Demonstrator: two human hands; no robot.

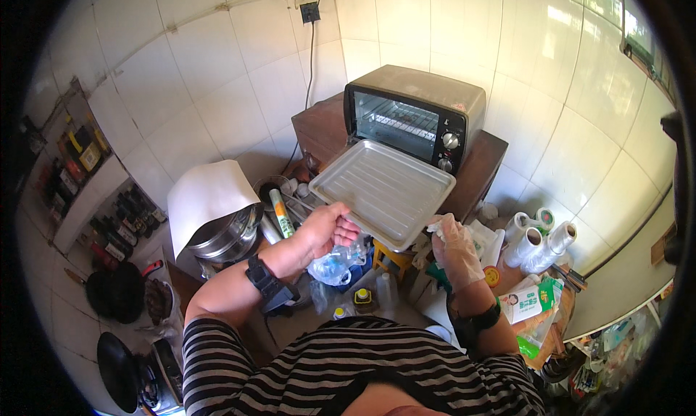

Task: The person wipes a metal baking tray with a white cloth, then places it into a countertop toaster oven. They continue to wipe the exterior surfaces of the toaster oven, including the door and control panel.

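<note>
A ribbed metal baking tray (383, 193) lies level in front of a countertop toaster oven (416, 111), its far edge close to the oven's opening. My bare left hand (331, 228) grips the tray's near left edge, with some fingers under the rim. At the tray's right corner is my right hand (454, 247), in a clear plastic glove; a crumpled white piece shows at its fingertips. Whether those fingers hold the tray or only touch it I cannot tell. A wire rack shows inside the oven, and two round knobs sit on its right side.
The oven stands on a brown box (321, 122). At left are stacked steel pots (225, 236) under a white sheet, and a wrap roll (281, 212). Several plastic film rolls (524, 247), a knife (569, 276) and packets stand right. Yellow-capped bottles (363, 302) are below the tray.
</note>
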